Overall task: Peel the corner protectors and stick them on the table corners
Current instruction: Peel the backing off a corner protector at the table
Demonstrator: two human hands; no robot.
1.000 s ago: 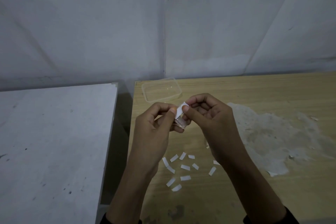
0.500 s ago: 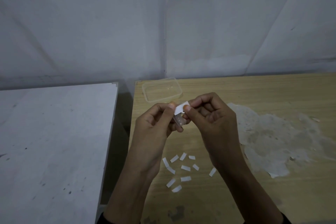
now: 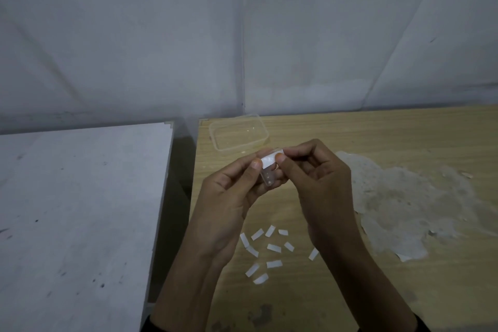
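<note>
A small clear plastic corner protector is held above the wooden table. My left hand grips it from the left with thumb and fingers. My right hand pinches the white backing strip at the protector's top between thumb and forefinger. The strip stands partly lifted off the protector. Most of the protector is hidden by my fingers.
Several peeled white backing strips lie on the wooden table below my hands. A clear plastic container sits near the table's far left corner. A patch of torn white residue covers the table to the right. A grey-white table stands at left across a gap.
Both hands have risen slightly, and the white strip has turned from slanting down to lying nearly level across the protector's top, stretched between my two thumbs.
</note>
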